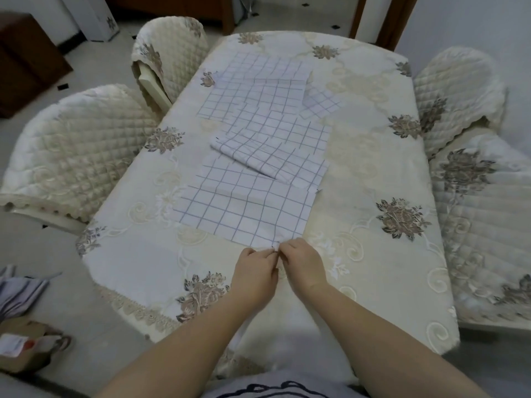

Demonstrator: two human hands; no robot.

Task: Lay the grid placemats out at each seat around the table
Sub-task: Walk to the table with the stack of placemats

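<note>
Several white placemats with a dark grid lie overlapping along the middle of the table (373, 156). The nearest placemat (244, 208) lies flat, its near corner pointing at me. My left hand (254, 275) and my right hand (301, 264) meet at that corner, and the fingers of both pinch the cloth's edge. A folded placemat (267, 156) rests on the far side of the nearest one. Further back lie a large placemat (253, 84) and a smaller one (321, 103).
The table wears a cream cloth with brown flowers. Quilted chairs stand at the left (74, 156), the far left (172, 50) and the right (459, 90); another (485, 231) is nearer. A cardboard box (26, 346) and cloth lie on the floor at lower left.
</note>
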